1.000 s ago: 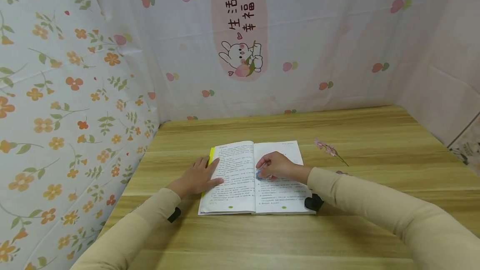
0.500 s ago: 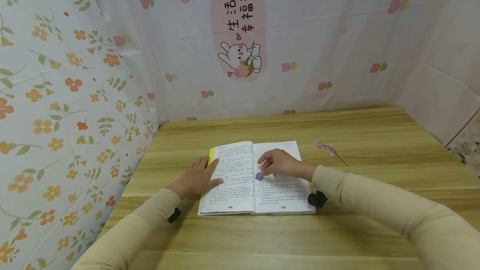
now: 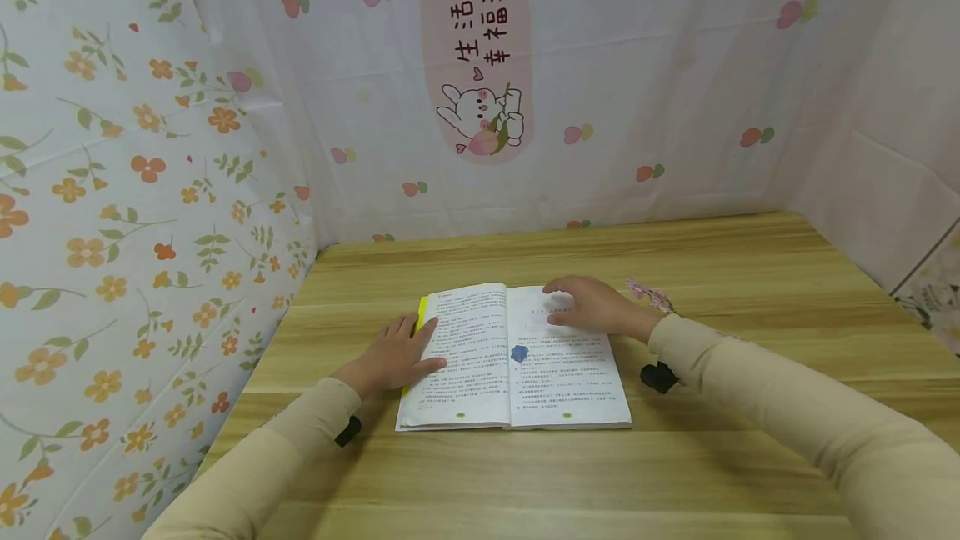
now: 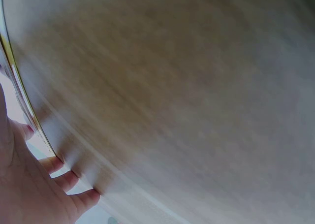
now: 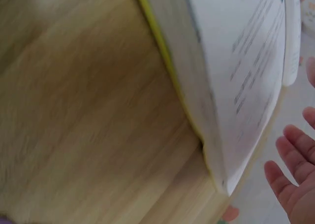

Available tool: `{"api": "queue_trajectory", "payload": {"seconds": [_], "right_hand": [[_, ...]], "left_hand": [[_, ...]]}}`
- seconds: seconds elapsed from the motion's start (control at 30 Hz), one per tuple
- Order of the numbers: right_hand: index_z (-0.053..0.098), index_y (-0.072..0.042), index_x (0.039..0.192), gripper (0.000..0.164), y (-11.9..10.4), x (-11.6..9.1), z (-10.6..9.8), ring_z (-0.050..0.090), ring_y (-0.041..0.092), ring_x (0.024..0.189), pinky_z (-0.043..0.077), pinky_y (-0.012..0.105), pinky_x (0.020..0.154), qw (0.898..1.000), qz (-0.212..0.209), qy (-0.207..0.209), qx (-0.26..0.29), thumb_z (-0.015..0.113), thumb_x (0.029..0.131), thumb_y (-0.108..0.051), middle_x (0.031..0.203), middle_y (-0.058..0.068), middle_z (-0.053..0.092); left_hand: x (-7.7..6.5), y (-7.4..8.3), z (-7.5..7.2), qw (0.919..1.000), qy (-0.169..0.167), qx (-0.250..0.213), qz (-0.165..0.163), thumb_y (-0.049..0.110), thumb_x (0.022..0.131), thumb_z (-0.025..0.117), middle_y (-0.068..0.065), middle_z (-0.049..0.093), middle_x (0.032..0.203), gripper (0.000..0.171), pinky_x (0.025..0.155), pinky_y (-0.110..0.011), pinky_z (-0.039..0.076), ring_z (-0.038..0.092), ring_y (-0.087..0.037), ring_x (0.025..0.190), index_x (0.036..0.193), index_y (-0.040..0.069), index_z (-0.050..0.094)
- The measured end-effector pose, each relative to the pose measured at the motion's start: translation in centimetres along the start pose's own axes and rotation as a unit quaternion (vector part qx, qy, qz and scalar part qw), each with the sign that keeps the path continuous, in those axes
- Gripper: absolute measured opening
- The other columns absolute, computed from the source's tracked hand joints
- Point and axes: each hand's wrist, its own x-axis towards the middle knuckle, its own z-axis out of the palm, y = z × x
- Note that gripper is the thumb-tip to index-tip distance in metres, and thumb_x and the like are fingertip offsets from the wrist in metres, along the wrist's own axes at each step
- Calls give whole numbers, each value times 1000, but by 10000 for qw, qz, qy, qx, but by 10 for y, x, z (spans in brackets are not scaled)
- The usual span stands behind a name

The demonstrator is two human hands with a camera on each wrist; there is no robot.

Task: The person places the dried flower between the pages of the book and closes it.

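Note:
An open book (image 3: 468, 357) lies on the wooden table, printed text on both pages. A small blue flower-shaped piece (image 3: 519, 353) rests on its right page beside the gutter. At the book's left edge, my left hand (image 3: 393, 357) has its thumb and index finger over the page; in the left wrist view that hand (image 4: 32, 179) lies alongside the yellow-edged book. My right hand (image 3: 596, 305) hovers above the upper right page, holding nothing. Its fingers look loosely spread and apart from the page in the right wrist view, where the book (image 5: 251, 86) shows beside the hand (image 5: 298, 170).
A pink flower sprig (image 3: 652, 295) lies on the table (image 3: 757, 290) right of the book, partly behind the right wrist. Patterned cloth (image 3: 360, 107) hangs at the back and left. Black wrist devices (image 3: 658, 377) sit below the sleeves.
My right hand let go of the blue flower-shaped piece, which stays on the page. The hand then rose and moved back to the right, covering part of the pink sprig. My left hand stayed still.

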Motion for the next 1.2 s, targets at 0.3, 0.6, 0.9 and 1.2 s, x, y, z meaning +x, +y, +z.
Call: {"api": "queue_trajectory", "payload": {"seconds": [0.3, 0.6, 0.9, 1.2], "right_hand": [[53, 3, 135, 56, 25, 3, -7, 49, 39, 125, 37, 51, 102, 9944, -359, 209, -973, 69, 92, -29, 135, 22, 54], [40, 3, 145, 67, 47, 4, -7, 36, 46, 133, 28, 58, 106, 9912, -238, -372, -1246, 55, 99, -42, 145, 26, 41], [29, 3, 149, 78, 69, 4, 0, 26, 47, 138, 18, 60, 109, 9847, -345, -527, -1625, 40, 100, -56, 149, 27, 33], [35, 3, 146, 73, 68, 1, -2, 25, 45, 139, 17, 60, 109, 9846, -512, -369, -1632, 45, 99, -53, 149, 27, 34]], "left_hand": [[-1, 0, 0, 10000, -55, -57, -12, 61, 96, 42, -28, 26, 149, 81, 105, -57, 27, 27, -42, 136, 155, 9, 23], [-1, 2, -2, 10000, -59, -59, -13, 61, 96, 42, -28, 27, 149, 81, 105, -58, 28, 27, -42, 137, 155, 9, 23], [-1, 2, -2, 10000, -45, -49, -11, 61, 96, 43, -28, 27, 149, 81, 105, -57, 28, 28, -42, 136, 155, 9, 23], [-2, 3, -3, 10000, -41, -69, -11, 60, 97, 44, -28, 26, 149, 80, 105, -57, 27, 27, -43, 136, 155, 8, 24]]}}
